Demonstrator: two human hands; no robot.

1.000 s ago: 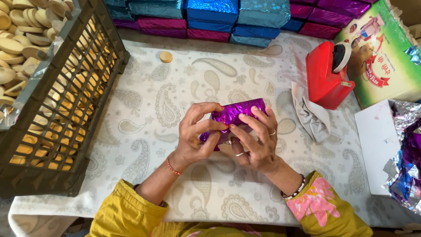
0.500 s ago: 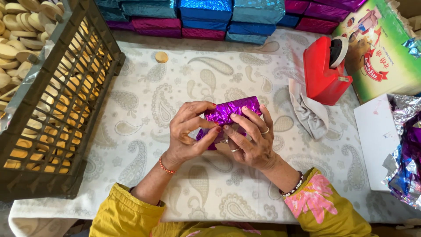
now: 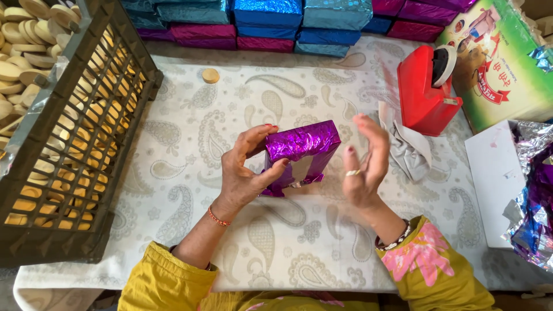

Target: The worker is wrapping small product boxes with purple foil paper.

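The left hand (image 3: 245, 170) is clamped on the purple foil-wrapped box (image 3: 299, 155), held above the desk (image 3: 190, 132) centre. The right hand (image 3: 363, 164) is apart, fingers spread, at 3 o'clock. The box seems light and stiff (slippery foil), so I would grip the edges.

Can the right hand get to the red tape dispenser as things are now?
Probably yes: the right hand is open and empty, and only a crumpled cloth lies between it and the tape dispenser.
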